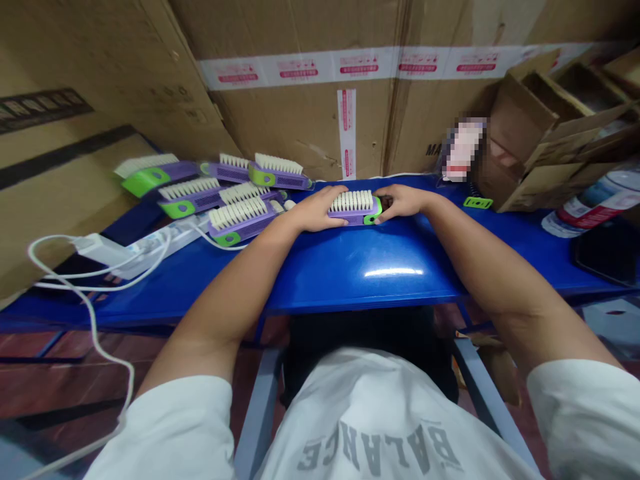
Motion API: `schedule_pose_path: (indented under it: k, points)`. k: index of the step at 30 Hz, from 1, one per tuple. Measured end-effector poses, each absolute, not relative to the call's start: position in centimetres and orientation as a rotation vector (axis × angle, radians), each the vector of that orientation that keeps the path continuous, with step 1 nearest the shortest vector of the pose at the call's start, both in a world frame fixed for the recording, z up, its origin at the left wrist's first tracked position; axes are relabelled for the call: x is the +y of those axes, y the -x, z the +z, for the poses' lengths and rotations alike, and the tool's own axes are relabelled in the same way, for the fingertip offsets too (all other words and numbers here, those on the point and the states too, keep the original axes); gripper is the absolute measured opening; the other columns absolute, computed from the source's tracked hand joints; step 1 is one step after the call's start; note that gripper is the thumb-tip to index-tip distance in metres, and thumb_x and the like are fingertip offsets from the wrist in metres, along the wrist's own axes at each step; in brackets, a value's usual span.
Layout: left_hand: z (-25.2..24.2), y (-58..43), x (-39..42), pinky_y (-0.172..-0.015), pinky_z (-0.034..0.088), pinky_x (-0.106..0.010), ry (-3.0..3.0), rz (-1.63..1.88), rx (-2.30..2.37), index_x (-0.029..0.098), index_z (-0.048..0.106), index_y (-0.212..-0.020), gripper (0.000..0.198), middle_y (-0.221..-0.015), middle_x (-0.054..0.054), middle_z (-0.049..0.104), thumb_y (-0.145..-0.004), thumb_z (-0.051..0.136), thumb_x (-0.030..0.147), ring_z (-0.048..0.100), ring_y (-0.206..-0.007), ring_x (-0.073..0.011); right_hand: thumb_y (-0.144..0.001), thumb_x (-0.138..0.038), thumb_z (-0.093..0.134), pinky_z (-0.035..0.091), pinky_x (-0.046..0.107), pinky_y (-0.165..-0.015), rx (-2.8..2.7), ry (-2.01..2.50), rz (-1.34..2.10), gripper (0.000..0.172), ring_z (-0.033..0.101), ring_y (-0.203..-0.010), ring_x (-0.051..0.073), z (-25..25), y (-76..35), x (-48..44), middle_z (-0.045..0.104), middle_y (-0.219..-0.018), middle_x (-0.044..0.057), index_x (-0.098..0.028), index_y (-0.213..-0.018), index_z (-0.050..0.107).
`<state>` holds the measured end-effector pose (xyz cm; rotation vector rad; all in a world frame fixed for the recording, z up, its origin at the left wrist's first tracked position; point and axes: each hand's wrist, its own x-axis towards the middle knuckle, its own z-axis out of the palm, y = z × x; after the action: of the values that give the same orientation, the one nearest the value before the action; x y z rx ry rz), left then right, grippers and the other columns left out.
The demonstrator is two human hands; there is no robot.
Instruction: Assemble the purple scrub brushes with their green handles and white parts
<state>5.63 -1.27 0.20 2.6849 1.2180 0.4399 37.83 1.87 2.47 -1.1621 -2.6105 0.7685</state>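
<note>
A purple brush [354,207] with white bristles and a green end lies bristles-up on the blue table [350,267]. My left hand [315,210] grips its left end, fingers curled round it. My right hand [403,202] is closed on its green right end. Both forearms reach forward across the table. Several more purple and green brushes [235,193] lie in a loose group at the back left, just beyond my left hand.
A white power strip [150,247] with white cables [90,300] lies at the left. Large cardboard boxes [310,87] wall the back and left. Open cartons [555,127] are stacked at the right, with a small green part [477,203], a plastic bottle [590,210] and a dark phone [607,252].
</note>
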Motion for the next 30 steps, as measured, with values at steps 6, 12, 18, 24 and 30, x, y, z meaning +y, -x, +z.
schedule_pose_path:
  k: [6, 12, 18, 24, 30]
  points:
    - [-0.03, -5.43, -1.15, -0.137, 0.046, -0.057, -2.682, 0.474, 1.192, 0.020, 0.047, -0.176, 0.096, -0.172, -0.022, 0.062, -0.095, 0.089, 0.050, 0.061, -0.161, -0.0422, -0.066, -0.074, 0.099, 0.049, 0.038, -0.088, -2.604, 1.145, 0.784, 0.081, 0.067, -0.094, 0.026, 2.04, -37.94, 2.29, 0.078, -0.103, 0.005, -0.018, -0.122, 0.083]
    - [0.09, -5.57, -1.23, -0.138, 0.045, -0.057, -2.673, 0.450, 1.208, 0.018, 0.046, -0.177, 0.098, -0.173, -0.023, 0.060, -0.095, 0.088, 0.049, 0.059, -0.162, -0.0428, -0.069, -0.072, 0.098, 0.049, 0.038, -0.088, -2.605, 1.111, 0.785, 0.079, 0.066, -0.093, 0.026, 1.77, -38.03, 2.44, 0.078, -0.101, 0.006, -0.017, -0.124, 0.084]
    - [-0.06, -5.45, -1.00, -0.137, 0.046, -0.059, -2.698, 0.465, 1.192, 0.018, 0.047, -0.177, 0.097, -0.172, -0.023, 0.062, -0.096, 0.090, 0.050, 0.061, -0.160, -0.0430, -0.069, -0.069, 0.098, 0.047, 0.036, -0.084, -2.601, 1.097, 0.765, 0.075, 0.064, -0.089, 0.023, 1.73, -37.98, 2.42, 0.077, -0.098, 0.003, -0.018, -0.123, 0.084]
    - [-0.33, -5.32, -0.79, -0.137, 0.047, -0.057, -2.703, 0.478, 1.185, 0.018, 0.048, -0.177, 0.098, -0.172, -0.023, 0.062, -0.095, 0.091, 0.050, 0.062, -0.160, -0.0423, -0.067, -0.073, 0.098, 0.046, 0.036, -0.085, -2.601, 1.097, 0.778, 0.079, 0.064, -0.089, 0.023, 1.86, -37.83, 2.31, 0.077, -0.098, 0.004, -0.017, -0.121, 0.084]
    - [-0.12, -5.49, -1.03, -0.137, 0.047, -0.058, -2.699, 0.468, 1.198, 0.017, 0.047, -0.177, 0.097, -0.173, -0.023, 0.061, -0.096, 0.091, 0.049, 0.061, -0.161, -0.0428, -0.069, -0.070, 0.098, 0.046, 0.035, -0.083, -2.602, 1.089, 0.762, 0.075, 0.063, -0.086, 0.022, 1.95, -37.79, 2.23, 0.077, -0.097, 0.003, -0.018, -0.121, 0.084]
